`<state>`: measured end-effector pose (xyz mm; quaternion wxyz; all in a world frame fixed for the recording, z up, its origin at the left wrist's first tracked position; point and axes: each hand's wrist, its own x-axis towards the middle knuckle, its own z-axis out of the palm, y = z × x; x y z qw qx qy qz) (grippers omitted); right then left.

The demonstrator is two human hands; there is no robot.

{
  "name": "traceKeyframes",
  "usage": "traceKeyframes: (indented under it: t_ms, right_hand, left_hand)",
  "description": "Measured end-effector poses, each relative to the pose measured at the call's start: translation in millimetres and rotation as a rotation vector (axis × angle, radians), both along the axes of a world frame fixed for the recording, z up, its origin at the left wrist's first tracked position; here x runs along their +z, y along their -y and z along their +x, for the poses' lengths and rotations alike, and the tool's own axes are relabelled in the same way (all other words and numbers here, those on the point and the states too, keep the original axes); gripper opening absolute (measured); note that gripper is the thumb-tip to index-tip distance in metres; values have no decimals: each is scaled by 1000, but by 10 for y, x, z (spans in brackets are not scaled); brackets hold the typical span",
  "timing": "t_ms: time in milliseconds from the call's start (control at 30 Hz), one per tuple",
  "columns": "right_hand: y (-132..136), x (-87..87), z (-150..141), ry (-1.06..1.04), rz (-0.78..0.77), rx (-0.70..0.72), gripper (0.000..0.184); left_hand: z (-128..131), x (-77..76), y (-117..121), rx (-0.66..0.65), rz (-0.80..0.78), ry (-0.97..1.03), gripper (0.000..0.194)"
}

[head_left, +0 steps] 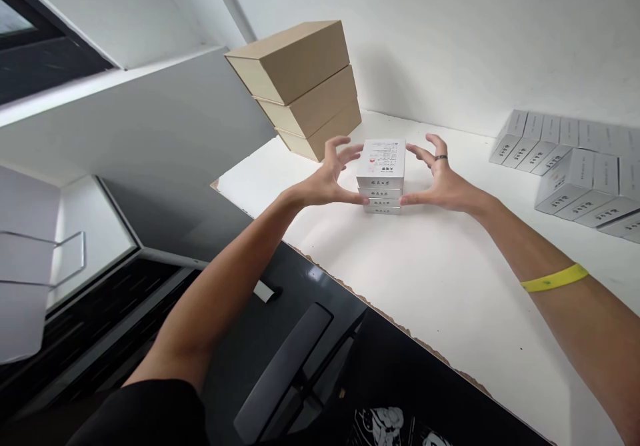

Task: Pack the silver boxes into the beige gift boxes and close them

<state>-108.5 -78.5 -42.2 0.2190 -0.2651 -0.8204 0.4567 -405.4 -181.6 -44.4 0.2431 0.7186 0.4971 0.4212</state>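
A small stack of three flat white boxes [381,174] with printed labels stands on the white table [425,286]. My left hand [333,176] is at the stack's left side, fingers spread and curved, thumb touching the lower boxes. My right hand [440,179], with a dark ring on one finger, mirrors it on the right side, thumb against the stack and fingers arched a little off the top box. Both hands cup the stack from the sides. A yellow band [554,278] circles my right forearm.
Three brown cardboard boxes [300,86] are stacked at the back left against the wall. Rows of several white boxes [575,166] lie at the right. A dark chair with an armrest [285,373] sits below the table's torn front edge.
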Motion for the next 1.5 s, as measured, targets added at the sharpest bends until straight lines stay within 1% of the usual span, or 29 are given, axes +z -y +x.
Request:
traceKeyframes:
  t_ms: [33,100,233,400,500,567,667,733,800,833,867,933,967,1000,1033,1067,1100,1167,1200,1233,1300,1333,1400,1467,1500]
  right_hand:
    - [-17,43,-2,-24,25,7,151]
    - [-42,111,-30,-43,70,-3,149]
    - [-56,150,-117,-32,85,-26,144]
    - [-13,158,-124,-47,35,-11,148]
    - [40,212,-100,1,-19,-7,150]
    - [74,273,-68,37,-25,-15,153]
    - [111,384,92,99,7,-42,157]
    - [140,445,323,147,47,-69,153]
    - [201,466,653,195,99,-140,141]
    - [250,456,844,221,127,-200,133]
    - [312,430,1042,248,155,-266,123]
    - [461,330,1436,296,218,-393,102]
    - [539,260,1622,313,254,-452,93]
    - [612,181,1797,322,295,-515,86]
    - [673,95,1960,326,337,-586,80]
    - [720,8,2109,326,375,-667,74]
    - [751,-76,2244,326,408,-755,69]
    - [763,-218,2465,322,460,-914,63]
    - [749,-271,2549,324,483,-965,64]
    - [728,-310,2616,332,507,-997,66]
    - [679,-351,2702,370,562,-1020,71]
    - [659,-358,2725,399,587,-1017,71]
    - [637,-359,2742,471,630,-993,67]
    - [641,-357,2740,536,674,-959,59]
    - [650,-358,2735,562,695,-944,56]
  left_hand:
    - [-9,44,-5,-25,6,16,119]
    - [-27,129,-23,-71,-34,32,116]
    - [-49,239,-58,-29,-47,37,112]
    - [-42,268,-69,-41,-32,11,110]
    - [-32,251,-89,-38,-66,-14,112]
    - [-42,248,-92,-25,-86,-14,116]
    - [-67,302,8,21,-38,-68,126]
    - [-30,380,184,72,71,-143,127]
    - [116,453,434,124,220,-197,120]
    - [241,472,573,141,302,-204,113]
    - [401,475,709,161,357,-185,100]
    - [810,429,931,164,415,-121,66]
    - [1045,384,996,149,405,-96,50]
    - [1289,327,1019,109,362,-92,39]
    - [1535,261,994,54,315,-92,33]
    - [1777,190,917,-15,271,-90,30]
    - [2012,114,789,-66,245,-81,29]
    - [2460,-37,412,-122,211,-58,35]
    - [2677,-107,186,-101,205,-49,44]
    - [2890,-169,-46,-69,209,-48,57]
    - [3303,-264,-476,12,191,-20,92]
    - [3498,-298,-652,61,181,-5,103]
    - [3837,-345,-904,148,157,33,114]
    - [4079,-375,-1041,214,132,72,116]
    - [4160,-388,-1080,243,117,91,115]
